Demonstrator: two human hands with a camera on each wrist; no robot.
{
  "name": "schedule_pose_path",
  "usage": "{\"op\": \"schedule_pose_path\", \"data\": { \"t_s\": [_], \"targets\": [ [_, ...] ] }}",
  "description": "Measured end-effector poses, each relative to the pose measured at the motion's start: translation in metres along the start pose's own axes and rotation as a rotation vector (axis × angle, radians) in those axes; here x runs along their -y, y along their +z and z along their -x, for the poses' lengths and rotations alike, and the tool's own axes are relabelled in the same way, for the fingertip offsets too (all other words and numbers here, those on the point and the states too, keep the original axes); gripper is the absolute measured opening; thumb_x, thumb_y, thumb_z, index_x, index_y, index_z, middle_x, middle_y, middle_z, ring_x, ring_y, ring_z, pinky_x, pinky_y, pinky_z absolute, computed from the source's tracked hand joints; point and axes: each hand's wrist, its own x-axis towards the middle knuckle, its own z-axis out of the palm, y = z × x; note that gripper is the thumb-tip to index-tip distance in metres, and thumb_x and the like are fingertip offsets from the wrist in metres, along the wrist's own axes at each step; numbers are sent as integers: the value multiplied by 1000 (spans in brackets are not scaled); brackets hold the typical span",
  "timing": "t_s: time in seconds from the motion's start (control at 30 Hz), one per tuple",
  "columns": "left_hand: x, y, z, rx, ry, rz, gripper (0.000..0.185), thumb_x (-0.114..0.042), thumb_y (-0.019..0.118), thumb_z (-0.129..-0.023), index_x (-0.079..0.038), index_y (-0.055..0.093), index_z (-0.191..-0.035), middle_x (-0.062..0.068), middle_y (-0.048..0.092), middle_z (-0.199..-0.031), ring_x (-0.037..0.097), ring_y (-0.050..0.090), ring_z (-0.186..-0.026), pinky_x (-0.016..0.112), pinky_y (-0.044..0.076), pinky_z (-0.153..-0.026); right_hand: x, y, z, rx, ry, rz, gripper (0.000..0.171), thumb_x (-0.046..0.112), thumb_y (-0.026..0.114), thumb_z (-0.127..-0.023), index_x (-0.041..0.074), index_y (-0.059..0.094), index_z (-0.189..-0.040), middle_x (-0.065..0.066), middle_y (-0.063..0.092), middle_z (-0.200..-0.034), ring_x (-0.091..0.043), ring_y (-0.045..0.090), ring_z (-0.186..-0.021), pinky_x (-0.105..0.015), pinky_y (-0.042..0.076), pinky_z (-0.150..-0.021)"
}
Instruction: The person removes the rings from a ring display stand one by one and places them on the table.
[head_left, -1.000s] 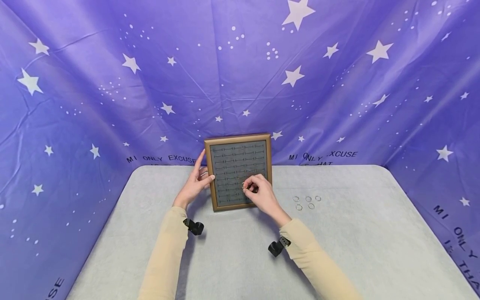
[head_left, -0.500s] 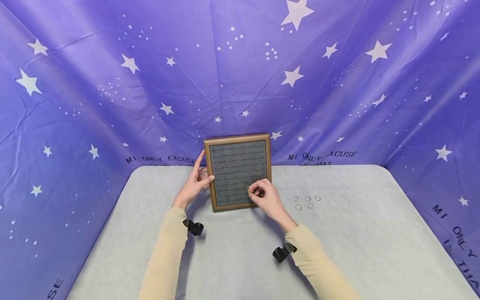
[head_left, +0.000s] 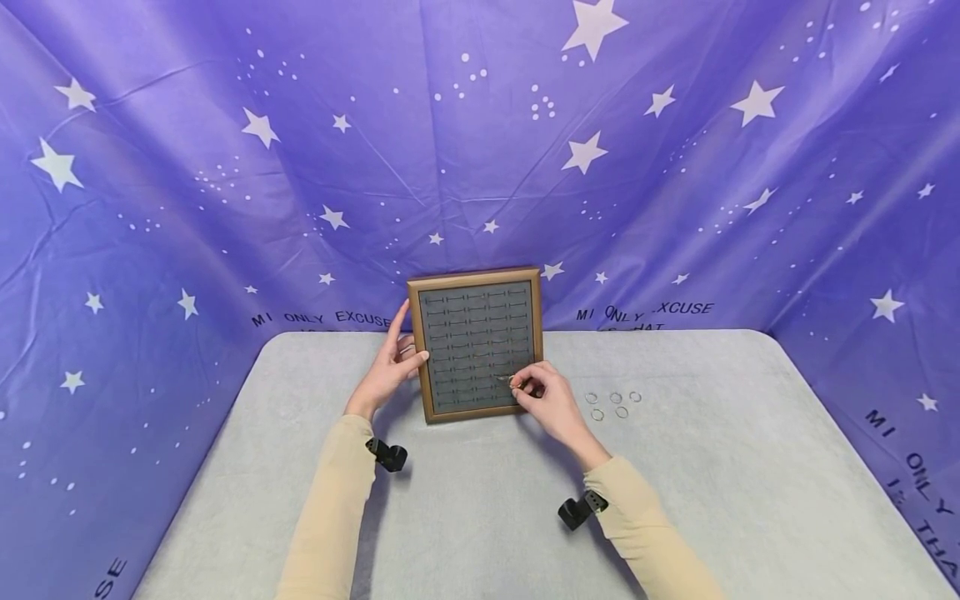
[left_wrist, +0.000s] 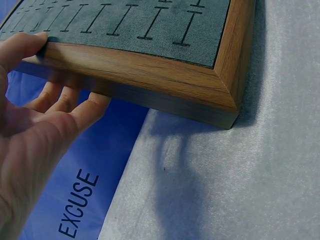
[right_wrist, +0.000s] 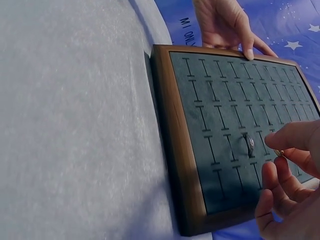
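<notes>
A ring display tray (head_left: pixel 442 333), wood-framed with a dark slotted pad, stands tilted up at the back of the table. My left hand (head_left: pixel 386 371) grips its left side, thumb over the front of the frame and the other fingers at the side and behind, as the left wrist view shows. One silver ring (right_wrist: pixel 250 145) sits in a slot in the tray's lower part. Just right of that ring, my right hand (head_left: pixel 553 404) pinches a small gold-coloured ring (right_wrist: pixel 279 152) between thumb and index finger, close over the pad. The other right fingers are curled, and part of the gold ring is hidden.
Several loose rings (head_left: pixel 616 398) lie on the grey table (head_left: pixel 465 508) right of the tray. A purple star-printed curtain (head_left: pixel 480 167) hangs close behind the tray and along both sides of the table.
My right hand has moved right and slightly down across the pad, and the silver ring in its slot now shows beside the fingertips. My left hand and the tray have stayed in place.
</notes>
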Motion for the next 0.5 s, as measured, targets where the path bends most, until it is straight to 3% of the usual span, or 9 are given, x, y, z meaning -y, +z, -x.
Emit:
{"op": "schedule_pose_path", "data": {
  "t_s": [0.5],
  "targets": [
    [-1, 0, 0, 0, -4, -13, 90, 6, 56, -93, -39, 8, -155, 28, 45, -134, 30, 56, -109, 53, 49, -86, -14, -17, 7, -39, 19, 27, 13, -7, 72, -78, 5, 68, -83, -8, 59, -95, -18, 56, -77, -23, 46, -65]
  ]
}}
